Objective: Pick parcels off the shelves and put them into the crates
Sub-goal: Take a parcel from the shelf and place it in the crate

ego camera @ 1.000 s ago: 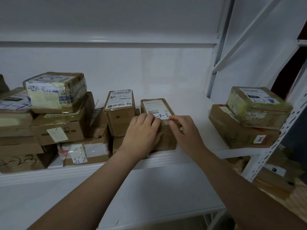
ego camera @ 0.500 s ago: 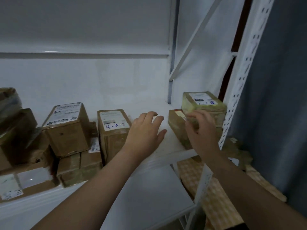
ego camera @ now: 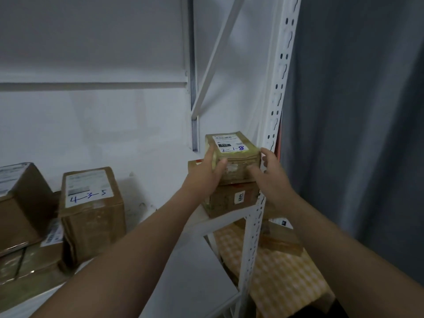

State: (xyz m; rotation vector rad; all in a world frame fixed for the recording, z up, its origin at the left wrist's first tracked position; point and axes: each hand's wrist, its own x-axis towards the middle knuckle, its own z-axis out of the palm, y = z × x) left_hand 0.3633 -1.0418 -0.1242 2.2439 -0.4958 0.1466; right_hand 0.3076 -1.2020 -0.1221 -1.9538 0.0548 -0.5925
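Clamped from both sides, the small taped parcel (ego camera: 238, 161) marked 2-1-8 sits just left of the white upright (ego camera: 274, 125), on top of a larger brown box (ego camera: 229, 199). The left hand (ego camera: 204, 173) presses its left face with the thumb across the front. The right hand (ego camera: 273, 177) curls round its right edge, close against the upright.

From where I stand, the glossy tape looks slippery, so a slack squeeze could let the parcel drop. Dragging it instead of lifting could pull the brown box forward, and that box already sits at the shelf's lip. The right knuckles have little room and may knock the upright.

Well left of the upright, beyond the box marked 4-3-5 (ego camera: 91, 210), the other parcels are cut off by the edge of view. Both hands' fingertips are hidden behind the parcel. No crate shows anywhere. Low beside the upright, a checked cloth (ego camera: 282, 278) carries another box, partly covered by the right forearm.
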